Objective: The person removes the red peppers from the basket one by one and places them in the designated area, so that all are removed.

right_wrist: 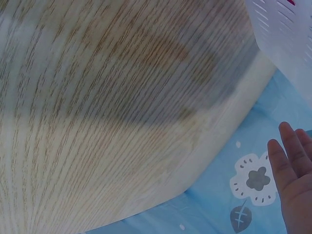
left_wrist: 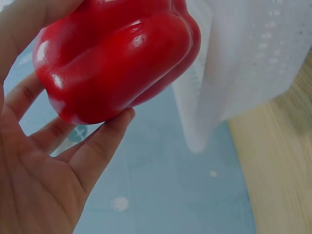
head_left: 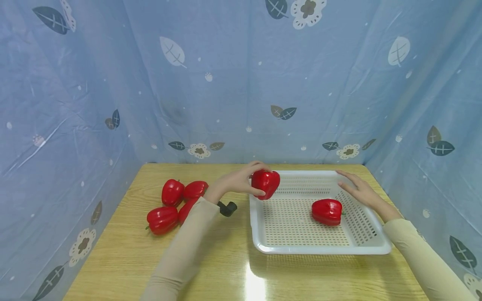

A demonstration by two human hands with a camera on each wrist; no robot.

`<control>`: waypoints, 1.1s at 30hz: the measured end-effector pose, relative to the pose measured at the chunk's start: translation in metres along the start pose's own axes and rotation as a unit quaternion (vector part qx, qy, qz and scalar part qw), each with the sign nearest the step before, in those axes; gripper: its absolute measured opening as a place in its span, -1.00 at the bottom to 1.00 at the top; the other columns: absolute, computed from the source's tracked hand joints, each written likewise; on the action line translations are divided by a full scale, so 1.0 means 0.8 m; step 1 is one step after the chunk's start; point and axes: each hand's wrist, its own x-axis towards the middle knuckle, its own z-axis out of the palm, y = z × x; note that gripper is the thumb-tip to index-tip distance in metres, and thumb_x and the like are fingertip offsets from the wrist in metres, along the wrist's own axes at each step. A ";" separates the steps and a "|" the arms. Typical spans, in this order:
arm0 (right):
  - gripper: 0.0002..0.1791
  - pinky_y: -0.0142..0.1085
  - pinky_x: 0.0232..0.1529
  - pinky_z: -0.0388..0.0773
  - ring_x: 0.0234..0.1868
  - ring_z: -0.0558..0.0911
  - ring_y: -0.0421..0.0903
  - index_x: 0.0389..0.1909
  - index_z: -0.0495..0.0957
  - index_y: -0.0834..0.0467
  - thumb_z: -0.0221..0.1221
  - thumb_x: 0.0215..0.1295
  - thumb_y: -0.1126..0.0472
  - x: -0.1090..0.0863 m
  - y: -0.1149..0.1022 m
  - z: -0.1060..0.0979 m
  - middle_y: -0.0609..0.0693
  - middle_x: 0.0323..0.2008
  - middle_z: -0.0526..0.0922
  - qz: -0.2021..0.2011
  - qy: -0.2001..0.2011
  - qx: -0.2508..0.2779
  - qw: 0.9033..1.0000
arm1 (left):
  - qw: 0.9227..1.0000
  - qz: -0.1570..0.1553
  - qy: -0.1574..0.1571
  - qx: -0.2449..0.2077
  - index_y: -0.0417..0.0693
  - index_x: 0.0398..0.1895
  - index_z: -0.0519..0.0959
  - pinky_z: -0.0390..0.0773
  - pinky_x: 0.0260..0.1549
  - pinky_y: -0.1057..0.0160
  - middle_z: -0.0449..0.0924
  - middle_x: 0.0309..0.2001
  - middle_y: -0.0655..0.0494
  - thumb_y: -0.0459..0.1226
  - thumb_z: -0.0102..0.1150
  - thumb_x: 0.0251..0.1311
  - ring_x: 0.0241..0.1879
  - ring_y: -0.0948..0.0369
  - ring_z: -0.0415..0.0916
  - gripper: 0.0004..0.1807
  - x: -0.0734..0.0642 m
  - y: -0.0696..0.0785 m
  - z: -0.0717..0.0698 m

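Note:
My left hand (head_left: 244,179) holds a red bell pepper (head_left: 266,184) over the left rim of a white plastic basket (head_left: 320,250). In the left wrist view, thumb and fingers grip the glossy pepper (left_wrist: 122,58) from both sides. Another red bell pepper (head_left: 326,212) lies on its side in the basket, stem to the right. My right hand (head_left: 360,191) is at the basket's right back rim, fingers extended and holding nothing. The right wrist view shows that hand (right_wrist: 297,180) with straight fingers, below the basket's corner (right_wrist: 282,44).
Several red bell peppers (head_left: 162,220) lie grouped on the wooden table (head_left: 124,251) at the left, partly hidden by my left sleeve. A small black object (head_left: 227,208) is beside that forearm. Blue patterned curtain (head_left: 241,83) surrounds the table's back and sides.

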 end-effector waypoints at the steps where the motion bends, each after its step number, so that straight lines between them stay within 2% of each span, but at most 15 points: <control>1: -0.38 0.37 0.11 0.05 0.28 0.15 0.37 0.38 0.12 0.10 -0.02 0.37 -0.02 0.000 0.000 0.000 0.32 0.31 0.19 -0.002 0.001 0.000 1.000 | 1.000 -0.001 0.003 -0.003 0.13 0.18 0.33 0.55 -0.11 0.30 0.26 0.16 0.18 -0.22 0.38 -0.06 0.14 0.19 0.30 -0.33 -0.002 -0.002 -0.002; 9: -0.38 0.38 0.12 0.05 0.28 0.14 0.38 0.38 0.12 0.10 -0.03 0.38 -0.02 0.001 0.001 0.000 0.31 0.32 0.17 -0.001 -0.003 0.006 1.000 | 0.998 -0.010 0.022 -0.053 0.16 0.16 0.34 0.54 -0.06 0.22 0.24 0.19 0.18 -0.23 0.40 -0.08 0.15 0.17 0.28 -0.33 -0.016 -0.017 -0.013; 19: -0.38 0.38 0.11 0.06 0.28 0.15 0.37 0.38 0.11 0.11 -0.03 0.38 -0.01 0.001 -0.002 -0.001 0.32 0.31 0.18 0.002 -0.004 0.008 1.000 | 0.998 -0.003 0.050 -0.038 0.10 0.15 0.35 0.51 0.01 0.20 0.26 0.18 0.16 -0.27 0.39 -0.08 0.16 0.19 0.26 -0.34 -0.034 -0.029 -0.028; 33: -0.38 0.38 0.11 0.06 0.27 0.15 0.37 0.38 0.12 0.12 -0.02 0.38 -0.01 0.001 -0.004 -0.001 0.33 0.31 0.18 0.000 -0.001 0.007 1.000 | 0.997 -0.054 0.061 -0.014 0.19 0.17 0.33 0.54 -0.04 0.16 0.24 0.18 0.19 -0.23 0.41 -0.08 0.17 0.15 0.27 -0.31 -0.062 -0.056 -0.039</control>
